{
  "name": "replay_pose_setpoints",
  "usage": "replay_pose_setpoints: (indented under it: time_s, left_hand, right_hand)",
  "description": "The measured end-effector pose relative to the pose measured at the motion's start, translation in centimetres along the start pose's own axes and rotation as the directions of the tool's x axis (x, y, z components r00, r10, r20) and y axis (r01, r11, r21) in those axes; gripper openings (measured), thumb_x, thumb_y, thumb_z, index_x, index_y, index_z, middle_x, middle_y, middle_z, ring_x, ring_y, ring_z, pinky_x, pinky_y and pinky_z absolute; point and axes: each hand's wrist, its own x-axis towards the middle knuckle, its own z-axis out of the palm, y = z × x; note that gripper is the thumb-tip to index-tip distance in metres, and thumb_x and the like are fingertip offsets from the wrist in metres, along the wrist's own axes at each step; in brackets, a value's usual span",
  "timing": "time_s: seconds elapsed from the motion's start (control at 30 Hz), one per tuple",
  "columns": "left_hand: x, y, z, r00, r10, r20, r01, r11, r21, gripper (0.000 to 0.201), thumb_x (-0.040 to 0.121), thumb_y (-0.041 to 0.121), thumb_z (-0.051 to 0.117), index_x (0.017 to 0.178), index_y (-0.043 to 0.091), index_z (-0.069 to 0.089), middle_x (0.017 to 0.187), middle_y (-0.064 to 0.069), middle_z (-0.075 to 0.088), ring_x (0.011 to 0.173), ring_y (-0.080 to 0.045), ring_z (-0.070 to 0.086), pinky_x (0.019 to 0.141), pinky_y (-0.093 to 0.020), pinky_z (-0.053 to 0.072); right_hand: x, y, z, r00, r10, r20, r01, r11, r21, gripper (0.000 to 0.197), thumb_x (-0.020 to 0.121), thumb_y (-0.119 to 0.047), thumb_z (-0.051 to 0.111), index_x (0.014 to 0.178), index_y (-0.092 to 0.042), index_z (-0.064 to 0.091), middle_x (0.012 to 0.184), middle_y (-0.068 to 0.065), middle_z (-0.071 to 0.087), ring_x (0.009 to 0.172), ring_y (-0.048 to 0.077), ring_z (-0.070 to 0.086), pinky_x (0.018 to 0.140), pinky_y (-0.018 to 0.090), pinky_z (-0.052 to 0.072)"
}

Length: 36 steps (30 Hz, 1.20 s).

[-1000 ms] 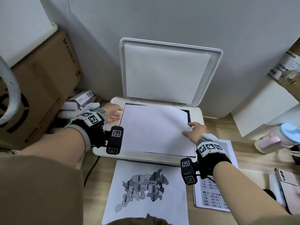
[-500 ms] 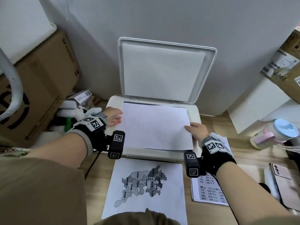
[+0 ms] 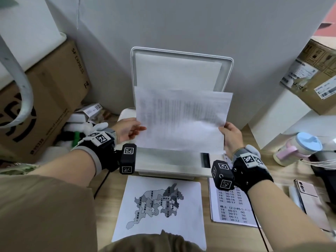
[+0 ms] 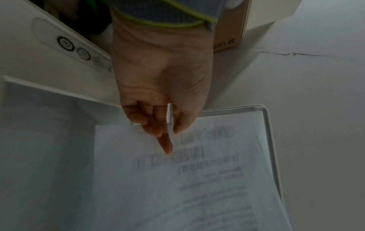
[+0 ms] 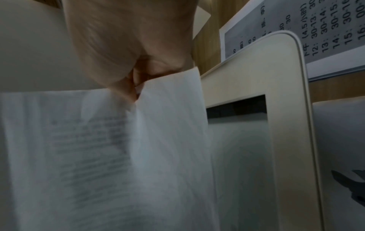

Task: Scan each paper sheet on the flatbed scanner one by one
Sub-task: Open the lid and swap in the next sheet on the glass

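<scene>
A printed text sheet hangs tilted in the air above the white flatbed scanner, whose lid stands open against the wall. My left hand pinches the sheet's left edge between thumb and forefinger. My right hand pinches its right edge. The glass under the sheet is bare. A map sheet lies on the desk in front of the scanner, and a timetable sheet lies to its right, partly under my right wrist.
Cardboard boxes and small cartons crowd the left side. A white box and a labelled carton stand at the right. A pink and blue bottle and a phone lie on the desk's right part.
The sheet lay flat on the scanner glass with both hands at its edges. Both hands now hold it and have lifted it up off the glass.
</scene>
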Motion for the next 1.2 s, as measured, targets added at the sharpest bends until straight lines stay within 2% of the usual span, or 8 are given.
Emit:
replay_pose_setpoints:
  time_s: [0.1, 0.3, 0.5, 0.73, 0.87, 1.0, 1.07, 1.2]
  left_hand:
    - [-0.4, 0.5, -0.4, 0.998, 0.031, 0.062, -0.024, 0.994, -0.111, 0.022, 0.094, 0.016, 0.036, 0.088, 0.015, 0.057, 0.075, 0.004, 0.074, 0.059, -0.010, 0.057, 0.052, -0.018, 0.034]
    - [-1.6, -1.0, -0.4, 0.996, 0.030, 0.084, -0.016, 0.987, -0.162, 0.034, 0.093, 0.020, 0.041, 0.080, 0.011, 0.071, 0.084, -0.004, 0.075, 0.065, -0.018, 0.063, 0.045, -0.015, 0.049]
    - [-2.0, -4.6, -0.2, 0.998, -0.046, 0.038, 0.043, 0.997, 0.068, 0.048, 0.092, -0.010, 0.044, 0.131, 0.017, 0.049, 0.106, -0.015, 0.063, 0.053, -0.013, 0.068, 0.047, -0.020, 0.055]
    - [-2.1, -6.3, 1.0, 0.996, -0.069, -0.051, 0.075, 0.988, 0.131, 0.047, 0.092, -0.012, 0.038, 0.134, 0.007, 0.045, 0.116, -0.020, 0.062, 0.046, -0.013, 0.066, 0.045, -0.022, 0.055]
    - [-2.1, -6.6, 1.5, 0.995, -0.055, -0.083, 0.064, 0.992, 0.110, 0.041, 0.093, -0.011, 0.037, 0.129, 0.003, 0.050, 0.121, -0.021, 0.061, 0.052, -0.016, 0.067, 0.044, -0.020, 0.054]
    - [-2.3, -6.5, 2.1, 0.998, -0.049, -0.047, 0.050, 0.999, 0.004, 0.039, 0.094, -0.009, 0.040, 0.130, 0.002, 0.049, 0.109, -0.017, 0.061, 0.071, -0.021, 0.061, 0.047, -0.021, 0.056]
    - [-2.3, -6.4, 2.3, 0.998, -0.040, -0.049, 0.038, 0.998, -0.050, 0.038, 0.094, -0.007, 0.042, 0.130, 0.002, 0.048, 0.107, -0.016, 0.061, 0.072, -0.021, 0.060, 0.048, -0.021, 0.055]
    - [-2.3, -6.3, 3.0, 0.999, 0.007, -0.040, -0.014, 0.986, -0.168, 0.035, 0.095, -0.001, 0.046, 0.129, 0.000, 0.048, 0.095, -0.013, 0.065, 0.065, -0.020, 0.066, 0.049, -0.021, 0.056]
  right_hand:
    - [-0.5, -0.3, -0.4, 0.999, -0.052, 0.012, 0.052, 0.998, 0.036, 0.024, 0.090, 0.002, 0.054, 0.077, -0.017, 0.058, 0.062, -0.011, 0.065, 0.053, -0.002, 0.056, 0.058, 0.011, 0.045]
    - [-1.7, 1.4, -2.2, 0.997, -0.008, 0.078, 0.008, 1.000, 0.008, 0.032, 0.089, 0.014, 0.042, 0.080, -0.011, 0.060, 0.062, -0.013, 0.070, 0.053, -0.002, 0.061, 0.052, 0.010, 0.047]
    - [-2.6, 3.9, -2.7, 0.979, 0.198, 0.043, -0.195, 0.978, -0.066, 0.028, 0.092, 0.005, 0.042, 0.085, -0.008, 0.066, 0.080, 0.005, 0.067, 0.054, 0.008, 0.065, 0.047, 0.015, 0.050]
    - [-3.3, 6.1, -2.5, 0.972, 0.219, -0.090, -0.235, 0.934, -0.268, 0.039, 0.084, -0.007, 0.063, 0.122, -0.013, 0.056, 0.108, 0.016, 0.064, 0.093, 0.028, 0.060, 0.072, 0.034, 0.051]
    - [-3.8, 6.2, -2.4, 0.972, 0.231, -0.047, -0.233, 0.914, -0.332, 0.004, 0.084, -0.012, 0.066, 0.088, -0.011, 0.066, 0.109, 0.018, 0.068, 0.101, 0.033, 0.064, 0.093, 0.050, 0.050]
    - [-4.5, 5.7, -3.1, 0.957, 0.289, -0.005, -0.275, 0.905, -0.326, 0.015, 0.089, -0.015, 0.061, 0.075, -0.014, 0.062, 0.091, 0.015, 0.069, 0.068, 0.024, 0.068, 0.058, 0.032, 0.057]
    - [-5.0, 5.3, -3.8, 0.955, 0.296, 0.008, -0.276, 0.900, -0.338, 0.014, 0.091, -0.014, 0.060, 0.077, -0.011, 0.062, 0.078, 0.011, 0.067, 0.041, 0.010, 0.059, 0.036, 0.017, 0.041]
    - [-6.0, 4.8, -5.5, 0.950, 0.309, 0.043, -0.279, 0.904, -0.325, 0.017, 0.093, -0.018, 0.058, 0.079, -0.009, 0.058, 0.036, -0.006, 0.048, 0.024, 0.001, 0.029, 0.029, 0.013, 0.021]
